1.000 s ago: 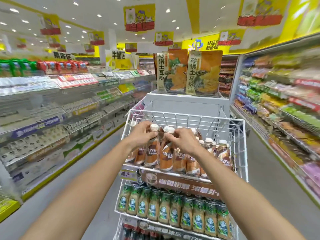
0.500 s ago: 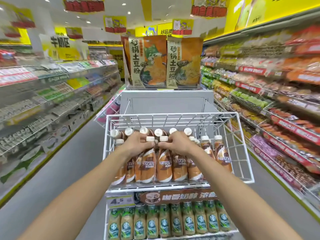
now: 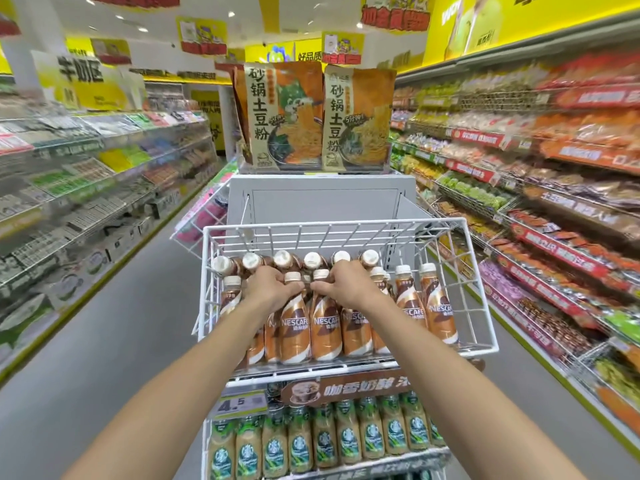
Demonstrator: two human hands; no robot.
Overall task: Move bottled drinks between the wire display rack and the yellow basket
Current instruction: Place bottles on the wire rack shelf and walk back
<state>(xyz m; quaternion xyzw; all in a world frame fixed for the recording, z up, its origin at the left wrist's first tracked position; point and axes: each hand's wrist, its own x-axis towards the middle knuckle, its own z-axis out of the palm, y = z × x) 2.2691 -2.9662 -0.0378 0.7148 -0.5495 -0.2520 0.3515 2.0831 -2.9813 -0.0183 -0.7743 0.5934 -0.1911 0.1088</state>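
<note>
A white wire display rack (image 3: 481, 299) stands in the aisle in front of me. Its top tier holds several brown Nescafe bottles with white caps. My left hand (image 3: 272, 289) grips the neck of one front-row Nescafe bottle (image 3: 294, 327). Beside it, my right hand (image 3: 348, 289) grips the neck of the neighbouring Nescafe bottle (image 3: 327, 330). Both bottles stand upright on the tier among the others. The tier below carries a row of green-labelled Starbucks bottles (image 3: 325, 441). The yellow basket is not in view.
Two large orange noodle packets (image 3: 315, 116) stand on a grey cabinet (image 3: 322, 199) behind the rack. Stocked store shelves line the aisle on the left (image 3: 86, 188) and on the right (image 3: 554, 202). Grey floor (image 3: 114, 341) runs along both sides of the rack.
The two bottles came down from slightly raised into the front row. The camera has swung and drawn closer, so the rack now sits centred. Both hands stay on the bottle necks.
</note>
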